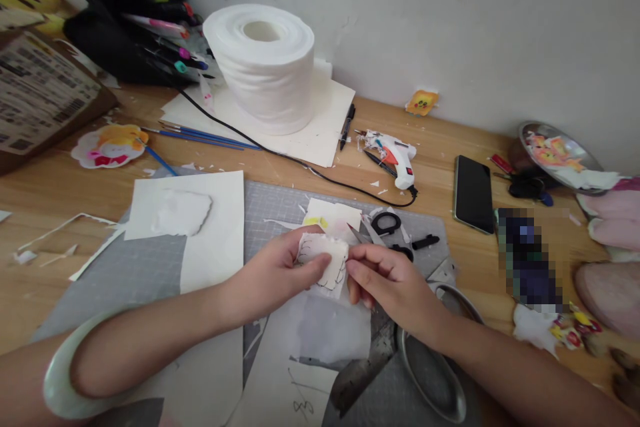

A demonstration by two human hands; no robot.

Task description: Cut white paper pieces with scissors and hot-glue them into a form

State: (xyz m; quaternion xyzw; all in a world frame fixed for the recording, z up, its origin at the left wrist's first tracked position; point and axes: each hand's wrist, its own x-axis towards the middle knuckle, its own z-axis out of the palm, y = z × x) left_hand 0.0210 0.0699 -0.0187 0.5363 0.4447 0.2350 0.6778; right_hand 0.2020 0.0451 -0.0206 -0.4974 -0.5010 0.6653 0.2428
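My left hand grips a small white paper cutout between thumb and fingers. The cutout has a rough edge and wavy black pen lines. At its right edge, my right hand has its thumb and forefinger pinched together on the paper's border. Just behind my fingers lie black-handled scissors with open blades. Large metal-handled scissors rest under my right forearm. A piece of white paper with a yellow mark sits behind the cutout, and a translucent sheet is beneath my hands.
A grey cutting mat covers the table's middle. Behind it stand a big white tissue roll and a glue gun with its black cord. On the right are a phone and a metal bowl. Paintbrushes lie left.
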